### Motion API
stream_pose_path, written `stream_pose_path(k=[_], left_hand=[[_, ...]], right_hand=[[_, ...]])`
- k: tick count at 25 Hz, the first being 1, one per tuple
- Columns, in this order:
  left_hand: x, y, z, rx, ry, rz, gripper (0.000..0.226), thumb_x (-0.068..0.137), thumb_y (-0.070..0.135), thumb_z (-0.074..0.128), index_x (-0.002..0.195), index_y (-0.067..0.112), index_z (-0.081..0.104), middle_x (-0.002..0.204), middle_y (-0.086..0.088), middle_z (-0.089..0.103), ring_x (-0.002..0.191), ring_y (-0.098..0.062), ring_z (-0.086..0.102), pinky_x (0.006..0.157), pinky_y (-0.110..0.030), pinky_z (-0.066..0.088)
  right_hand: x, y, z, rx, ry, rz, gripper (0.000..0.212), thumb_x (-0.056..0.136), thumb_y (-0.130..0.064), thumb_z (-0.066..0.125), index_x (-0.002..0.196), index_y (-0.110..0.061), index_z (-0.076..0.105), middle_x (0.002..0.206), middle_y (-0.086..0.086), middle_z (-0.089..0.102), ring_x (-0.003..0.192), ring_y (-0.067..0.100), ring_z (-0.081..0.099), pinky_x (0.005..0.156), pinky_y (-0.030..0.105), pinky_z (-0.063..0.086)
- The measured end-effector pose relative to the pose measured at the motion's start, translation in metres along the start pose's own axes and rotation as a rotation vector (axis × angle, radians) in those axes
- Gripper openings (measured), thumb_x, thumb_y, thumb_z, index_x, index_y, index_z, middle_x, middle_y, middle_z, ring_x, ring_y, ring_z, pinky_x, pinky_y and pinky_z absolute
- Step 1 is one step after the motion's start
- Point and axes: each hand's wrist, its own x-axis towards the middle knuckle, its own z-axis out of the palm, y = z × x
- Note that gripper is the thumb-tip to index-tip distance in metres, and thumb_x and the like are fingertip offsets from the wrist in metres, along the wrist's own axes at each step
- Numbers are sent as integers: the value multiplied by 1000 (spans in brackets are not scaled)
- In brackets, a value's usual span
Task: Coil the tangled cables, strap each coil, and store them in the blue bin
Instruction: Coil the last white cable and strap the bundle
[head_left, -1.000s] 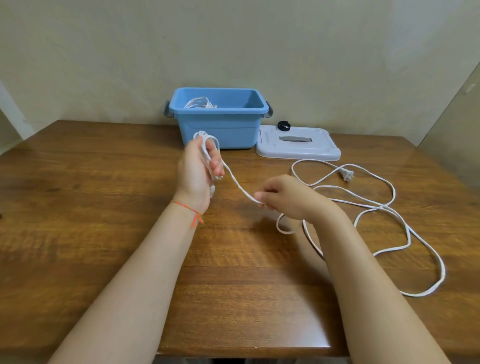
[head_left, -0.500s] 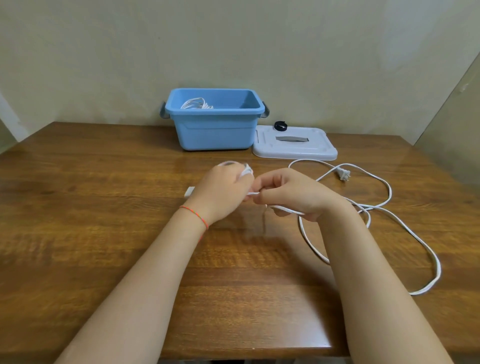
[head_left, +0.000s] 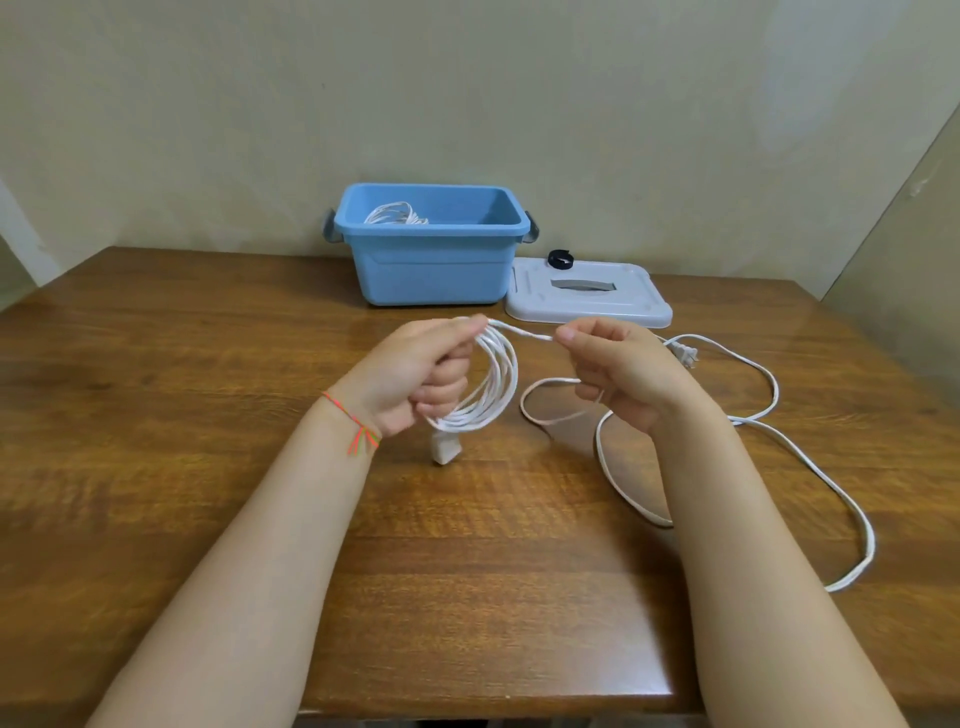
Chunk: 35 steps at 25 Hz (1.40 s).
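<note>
While my left hand (head_left: 415, 374) curls its fingers round a small coil (head_left: 488, 384) of white cable, held above the wooden table (head_left: 208, 415), a white connector block (head_left: 445, 450) hangs from the bottom of the loops, just over the tabletop. From the top of the coil a short straight run of cable crosses to my right hand (head_left: 618, 374), which pinches it between thumb and forefinger, the other fingers curled in with the cable passing beneath them. Below that hand the loose cable (head_left: 810, 457) drops to the table and sprawls in wide loops to the right, reaching near the front right edge; its two-pin plug (head_left: 684, 355) lies just behind my right hand. At the back of the table the blue bin (head_left: 431, 265) stands open, with another coil of white cable (head_left: 396, 214) inside at its left end. Just to the right of the bin lies its pale grey lid (head_left: 587, 296), flat on the table, and a small black strap (head_left: 560, 259) sits at the lid's far edge. A red and green thread bracelet (head_left: 353, 423) circles my left wrist
</note>
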Motion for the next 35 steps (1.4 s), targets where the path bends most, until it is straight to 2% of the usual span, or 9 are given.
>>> stream_pose_path(k=[4,7,12,17,21,25,28,30,35], left_hand=[[14,-6,-11,-449,235,-85,46,103,39,46,62,21,37,38,8,19,28,-5,17,32,-17,14],[17,-8,-29,-800,388,-83,56,104,39,44,51,19,40,36,8,21,27,-6,21,31,-17,18],[16,-5,-36,-1035,465,64,47,103,41,45,61,19,43,46,8,28,36,-6,29,39,-15,29],[16,-2,-18,-715,430,255,37,106,36,35,75,18,43,58,2,37,49,-12,35,58,-25,36],[20,-15,7,-6,543,361,18,107,23,39,93,13,47,58,3,43,50,-11,40,56,-27,38],[16,-21,20,483,448,319,19,95,28,65,85,21,50,77,4,55,61,-5,53,59,-22,45],[13,-17,17,367,383,271,17,95,19,65,87,7,56,72,-8,53,55,-12,49,50,-24,41],[11,-16,16,273,299,183,23,101,19,56,86,1,56,63,-10,42,45,-14,35,42,-22,29],[7,-9,12,89,54,-80,38,103,35,49,70,18,45,49,3,26,36,-7,20,39,-19,14]], right_hand=[[2,6,0,-217,81,54,7,95,-21,66,95,-15,70,63,-2,45,50,9,34,44,22,30],[0,3,2,-462,154,49,10,95,-27,66,99,-23,74,73,-2,56,61,11,46,52,24,38],[6,7,9,-715,230,18,9,94,-26,66,98,-24,74,83,-4,62,69,11,55,59,26,45],[3,13,42,-1017,54,-139,11,89,-20,65,86,-24,75,80,-9,65,72,11,61,58,21,42],[-7,13,65,-844,-185,-223,13,85,-9,64,81,-18,72,67,-11,62,59,4,52,59,21,45],[-16,4,68,-633,-250,-268,13,91,-9,65,79,-12,66,58,-13,60,60,9,60,65,29,51],[-22,-4,62,-450,-223,-229,17,93,-15,67,88,1,62,60,2,62,52,22,64,56,32,51],[-23,-7,60,-444,-139,-246,20,90,-22,73,87,-4,63,58,3,59,45,18,56,48,29,45],[-14,-4,58,-555,151,-426,28,72,-30,88,79,-16,65,59,-10,53,55,3,41,54,18,34]])
